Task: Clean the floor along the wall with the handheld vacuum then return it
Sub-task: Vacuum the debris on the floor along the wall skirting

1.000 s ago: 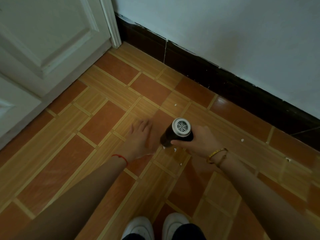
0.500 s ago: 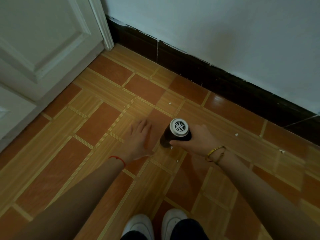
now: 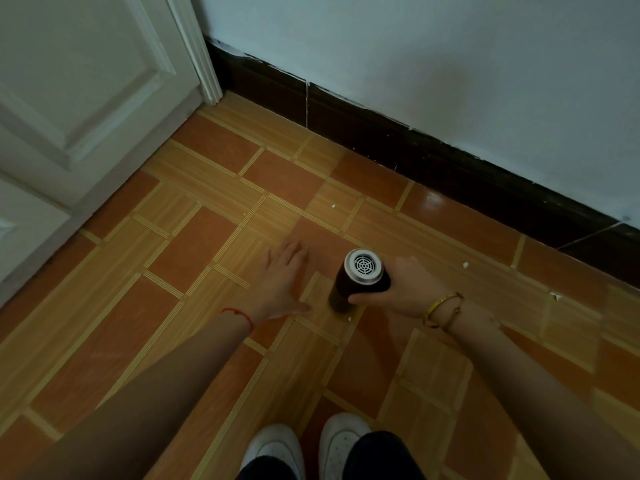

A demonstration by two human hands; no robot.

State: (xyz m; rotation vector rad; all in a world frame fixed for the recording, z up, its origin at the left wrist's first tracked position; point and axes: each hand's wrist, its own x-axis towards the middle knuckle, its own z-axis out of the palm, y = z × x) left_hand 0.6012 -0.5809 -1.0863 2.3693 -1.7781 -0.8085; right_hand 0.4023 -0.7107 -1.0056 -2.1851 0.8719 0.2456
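Note:
My right hand [image 3: 403, 289] grips a dark cylindrical handheld vacuum [image 3: 356, 280], held upright with its nozzle end down at the tiled floor [image 3: 194, 251] and its silver vented end facing me. My left hand [image 3: 282, 282] hovers just left of it, fingers straight and spread, holding nothing. Small white crumbs lie on the tiles: one crumb [image 3: 349, 319] right by the nozzle, another crumb [image 3: 333, 205] farther toward the wall, and more crumbs [image 3: 465, 264] to the right.
A white wall [image 3: 433, 57] with a dark baseboard [image 3: 450, 161] runs diagonally from the top middle to the right. A white panelled door [image 3: 76, 98] and its frame fill the left. My white shoes [image 3: 304, 445] are at the bottom edge.
The view shifted so both hands and the vacuum sit a little farther right along the wall. Right-hand grip and left-hand pose are unchanged.

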